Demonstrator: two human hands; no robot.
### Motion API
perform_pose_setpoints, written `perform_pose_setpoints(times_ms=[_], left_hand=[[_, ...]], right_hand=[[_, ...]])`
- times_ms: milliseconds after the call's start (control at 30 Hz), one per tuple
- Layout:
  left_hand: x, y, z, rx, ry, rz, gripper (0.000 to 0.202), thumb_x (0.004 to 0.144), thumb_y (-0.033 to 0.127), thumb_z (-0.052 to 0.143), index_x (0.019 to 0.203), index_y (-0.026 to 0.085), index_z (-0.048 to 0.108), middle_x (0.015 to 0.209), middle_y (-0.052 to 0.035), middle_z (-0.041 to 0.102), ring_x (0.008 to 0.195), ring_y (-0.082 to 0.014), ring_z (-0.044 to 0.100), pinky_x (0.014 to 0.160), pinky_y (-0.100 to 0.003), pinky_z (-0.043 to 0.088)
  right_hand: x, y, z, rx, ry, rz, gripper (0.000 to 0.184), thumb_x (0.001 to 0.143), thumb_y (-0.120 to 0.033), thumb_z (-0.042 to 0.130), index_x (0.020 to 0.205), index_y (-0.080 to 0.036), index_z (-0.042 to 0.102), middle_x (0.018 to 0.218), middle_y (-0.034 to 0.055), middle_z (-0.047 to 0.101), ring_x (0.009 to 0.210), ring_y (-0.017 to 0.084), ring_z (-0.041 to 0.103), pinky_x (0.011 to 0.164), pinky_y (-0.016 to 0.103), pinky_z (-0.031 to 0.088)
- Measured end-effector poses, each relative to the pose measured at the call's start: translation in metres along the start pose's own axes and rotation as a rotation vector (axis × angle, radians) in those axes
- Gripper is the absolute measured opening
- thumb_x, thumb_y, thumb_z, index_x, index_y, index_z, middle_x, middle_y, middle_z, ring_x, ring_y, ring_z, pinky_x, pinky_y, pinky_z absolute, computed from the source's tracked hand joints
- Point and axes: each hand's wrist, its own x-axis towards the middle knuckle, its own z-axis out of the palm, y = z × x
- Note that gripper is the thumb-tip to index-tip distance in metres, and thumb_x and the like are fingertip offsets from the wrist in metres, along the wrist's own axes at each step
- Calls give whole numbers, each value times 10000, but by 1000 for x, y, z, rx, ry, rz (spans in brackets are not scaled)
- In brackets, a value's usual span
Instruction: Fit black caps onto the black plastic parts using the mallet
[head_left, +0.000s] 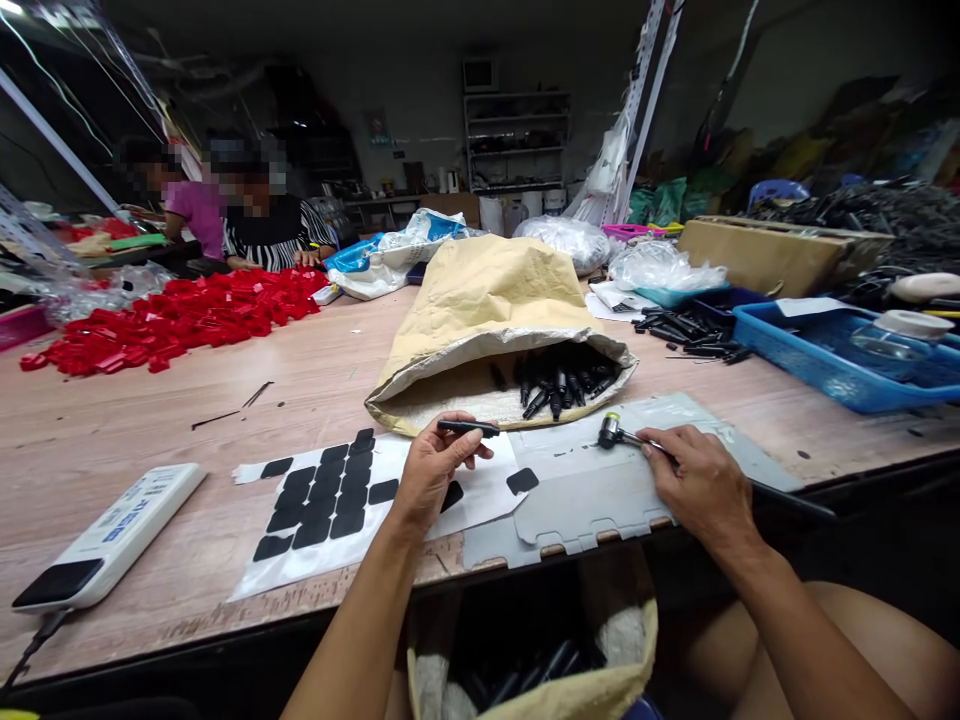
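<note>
**Both hands holding small parts at the bench edge**

Head camera: the left hand (433,468) comes up from the lower middle of the frame with the forearm angled toward the bench, wrist slightly bent back. Its fingers are pinched shut on a short black rod (469,427), held level just above a white backing sheet (315,540) that carries rows of black adhesive pads (330,495). The rod sits near the mouth of an open brown paper sack (487,300), where more black rods (559,385) lie in a loose heap.

The right hand (701,485) reaches in from the lower right, palm down, resting on a grey plastic panel (592,495) at the front of the wooden table (300,380). Its fingers are closed around the handle of a small hammer (609,431), whose head rests on the panel; the grip itself is partly hidden, so how tight it is I cannot tell.

A white remote control (112,535) lies at the left. A pile of red plastic parts (180,315) lies further back, beside two seated people. A blue tray (840,350) stands at the right.
</note>
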Motion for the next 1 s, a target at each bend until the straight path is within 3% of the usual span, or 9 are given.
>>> perform_pose_setpoints(times_ms=[100,200,300,400,500,667,767,867,1000], left_hand=[[-1,0,0,21,-56,-26,302,770,288,843,980,162,667,1052,-87,767,773,-139,672,652,-241,442],[-1,-1,-1,44,-43,-37,302,700,255,890,939,163,728,942,-39,746,796,-120,632,714,-228,463],[0,-4,-2,38,-6,-85,366,647,260,921,946,171,732,815,-4,704,744,-108,604,695,-215,458],[0,-8,-2,101,-15,-112,394,648,274,919,965,176,707,849,-8,714,750,-113,612,692,-216,460],[0,-13,-2,269,-58,-62,324,695,287,873,945,182,695,911,-22,726,803,-144,634,729,-247,477],[0,-16,-1,776,-39,92,191,785,285,768,960,213,740,917,-13,721,780,-163,605,727,-281,454],[0,-16,-1,836,-68,124,215,793,253,741,1006,222,743,980,-23,729,872,-190,638,784,-296,475],[0,-14,-1,869,-108,148,201,800,223,719,998,224,751,984,-26,719,906,-195,644,803,-299,480],[1,-12,0,906,-123,156,193,780,186,721,966,221,758,960,-20,699,882,-186,629,756,-290,465]], right_hand=[[0,-1,0,6,5,5,255,937,-270,562,1085,-214,763,935,69,698,889,233,586,805,362,448],[0,-1,1,9,8,7,242,928,-264,577,1077,-218,763,929,60,697,885,233,584,800,362,447],[0,-1,2,7,32,11,230,925,-273,586,1062,-229,765,905,50,689,867,232,577,786,360,444],[-1,0,3,-1,40,9,231,928,-284,585,1062,-236,767,881,48,678,841,233,565,769,363,442],[-1,-1,3,-3,34,9,227,926,-281,588,1066,-239,762,898,45,684,843,235,561,779,368,445],[1,0,2,11,-1,33,221,930,-276,592,1077,-245,755,931,46,696,868,242,568,792,378,450],[4,0,-2,25,-51,28,245,948,-272,571,1109,-245,754,929,53,689,887,246,575,788,382,451],[7,-9,-13,47,-75,34,285,961,-271,549,1165,-251,748,911,54,676,894,251,582,778,382,456],[11,-42,-31,243,-73,85,308,983,-306,533,1217,-255,727,922,47,672,900,228,619,799,364,482]])
